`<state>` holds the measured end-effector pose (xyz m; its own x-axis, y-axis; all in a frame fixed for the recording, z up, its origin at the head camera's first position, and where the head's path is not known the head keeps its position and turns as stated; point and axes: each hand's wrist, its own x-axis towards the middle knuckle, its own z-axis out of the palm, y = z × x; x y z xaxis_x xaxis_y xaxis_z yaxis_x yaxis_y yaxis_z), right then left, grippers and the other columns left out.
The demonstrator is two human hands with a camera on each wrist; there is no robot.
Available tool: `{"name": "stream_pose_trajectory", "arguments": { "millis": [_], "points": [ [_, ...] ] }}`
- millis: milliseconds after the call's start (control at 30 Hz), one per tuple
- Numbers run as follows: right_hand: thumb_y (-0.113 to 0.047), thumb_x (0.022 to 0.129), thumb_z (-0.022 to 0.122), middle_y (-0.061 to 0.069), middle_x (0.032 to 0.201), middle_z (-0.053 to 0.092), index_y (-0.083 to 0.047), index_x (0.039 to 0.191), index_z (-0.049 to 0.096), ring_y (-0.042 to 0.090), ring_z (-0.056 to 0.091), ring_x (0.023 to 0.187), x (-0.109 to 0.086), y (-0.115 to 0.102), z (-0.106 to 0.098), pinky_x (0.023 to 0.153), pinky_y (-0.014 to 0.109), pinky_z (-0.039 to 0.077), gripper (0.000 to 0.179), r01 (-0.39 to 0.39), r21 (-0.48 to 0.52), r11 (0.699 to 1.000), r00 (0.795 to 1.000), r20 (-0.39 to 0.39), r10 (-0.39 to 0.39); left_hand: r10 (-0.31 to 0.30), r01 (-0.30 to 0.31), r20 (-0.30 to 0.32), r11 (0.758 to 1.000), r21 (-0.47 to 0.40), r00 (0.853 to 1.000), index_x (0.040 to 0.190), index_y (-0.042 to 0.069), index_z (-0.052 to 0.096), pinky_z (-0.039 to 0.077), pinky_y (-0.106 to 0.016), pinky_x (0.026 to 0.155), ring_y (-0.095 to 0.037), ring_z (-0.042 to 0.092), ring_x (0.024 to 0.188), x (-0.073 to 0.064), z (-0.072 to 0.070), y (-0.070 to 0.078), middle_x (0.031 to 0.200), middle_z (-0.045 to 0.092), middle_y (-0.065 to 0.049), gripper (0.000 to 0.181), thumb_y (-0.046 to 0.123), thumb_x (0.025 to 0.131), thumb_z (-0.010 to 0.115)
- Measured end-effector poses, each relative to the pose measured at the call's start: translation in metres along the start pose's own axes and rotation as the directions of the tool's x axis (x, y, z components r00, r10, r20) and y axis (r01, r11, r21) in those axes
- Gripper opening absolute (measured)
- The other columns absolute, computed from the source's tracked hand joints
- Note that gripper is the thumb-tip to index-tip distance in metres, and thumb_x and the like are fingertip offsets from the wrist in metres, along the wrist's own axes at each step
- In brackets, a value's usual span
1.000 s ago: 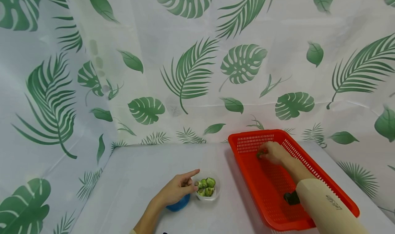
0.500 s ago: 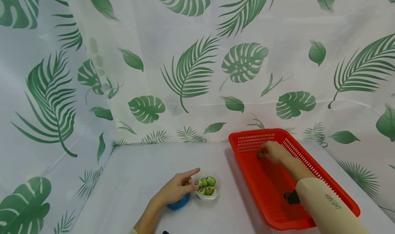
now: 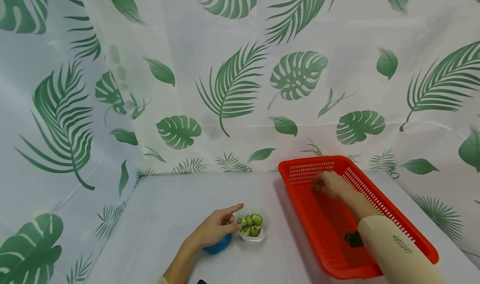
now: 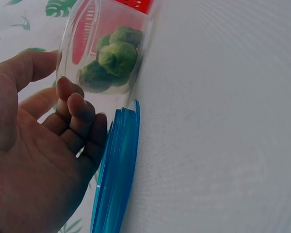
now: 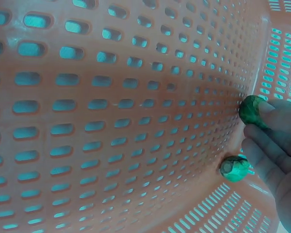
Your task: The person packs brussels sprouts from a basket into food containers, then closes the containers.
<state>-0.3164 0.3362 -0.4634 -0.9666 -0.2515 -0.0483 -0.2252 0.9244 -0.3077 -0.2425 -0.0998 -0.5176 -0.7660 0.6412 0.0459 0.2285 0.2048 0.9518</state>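
Observation:
My right hand (image 3: 331, 184) reaches into the far end of a red perforated basket (image 3: 313, 238). Between thumb and fingers it pinches a green Brussels sprout (image 5: 251, 110), held against the basket's floor. Another Brussels sprout (image 5: 234, 168) lies just below those fingers in the right wrist view. My left hand (image 3: 217, 227) rests at the left side of a clear plastic container (image 3: 263, 234), fingertips right at its rim. The index finger is straight, the others loosely bent. Several Brussels sprouts (image 4: 117, 58) sit in the container. A blue lid (image 4: 117, 170) is under the left hand.
The white table (image 3: 168, 200) meets a leaf-printed curtain (image 3: 240, 92) behind and on both sides. The basket stands on the right, its walls rising around the right hand. A dark object (image 3: 354, 239) shows beside the right sleeve (image 3: 393, 250).
The right fingers shift slightly around the Brussels sprout in the basket, which turns a little in their grip. The left hand and the container stay where they are.

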Motion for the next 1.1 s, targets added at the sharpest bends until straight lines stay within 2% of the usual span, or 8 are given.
{"name": "stream_pose_trajectory", "arguments": {
  "millis": [267,567,933,1100],
  "points": [
    [-0.007,0.092,0.076,0.007,0.097,0.073,-0.005,0.110,0.078,0.026,0.062,0.088,0.0005,0.0002,0.0007,0.092,0.057,0.056,0.018,0.012,0.003,1.000,1.000,-0.003,-0.012,0.005,-0.005,0.006,1.000,-0.019,1.000,0.161,0.006,0.039,0.043,-0.020,0.068,-0.003,0.047,0.069,-0.0002,-0.0003,-0.0001,0.081,0.053,0.002,0.064,0.017,0.103,0.065],
    [-0.010,0.093,0.076,0.008,0.099,0.073,-0.006,0.113,0.078,0.026,0.063,0.089,0.0001,-0.0010,0.0021,0.094,0.059,0.055,0.021,-0.021,0.018,1.000,1.000,-0.011,0.022,0.009,-0.009,0.011,1.000,-0.030,1.000,0.161,0.006,0.038,0.043,-0.019,0.069,-0.003,0.048,0.069,-0.0007,0.0008,0.0007,0.081,0.053,0.003,0.064,0.015,0.103,0.064],
    [-0.012,0.095,0.075,0.012,0.107,0.073,-0.007,0.125,0.075,0.029,0.064,0.092,-0.0032,-0.0056,-0.0030,0.091,0.056,0.058,0.030,-0.063,0.101,0.993,0.995,-0.070,0.071,0.007,-0.007,0.008,1.000,-0.020,1.000,0.161,0.005,0.038,0.045,-0.020,0.072,-0.003,0.048,0.070,-0.0005,0.0007,-0.0006,0.081,0.053,0.002,0.064,0.015,0.103,0.064],
    [-0.012,0.097,0.073,0.010,0.104,0.073,-0.007,0.119,0.076,0.026,0.063,0.091,-0.0026,-0.0092,-0.0076,0.089,0.053,0.058,0.024,-0.022,0.118,0.993,0.994,-0.108,0.035,0.008,-0.008,0.009,1.000,-0.022,1.000,0.161,0.006,0.039,0.045,-0.020,0.071,-0.003,0.048,0.070,-0.0002,0.0005,-0.0003,0.081,0.053,0.002,0.064,0.015,0.103,0.065]
  ]
}}
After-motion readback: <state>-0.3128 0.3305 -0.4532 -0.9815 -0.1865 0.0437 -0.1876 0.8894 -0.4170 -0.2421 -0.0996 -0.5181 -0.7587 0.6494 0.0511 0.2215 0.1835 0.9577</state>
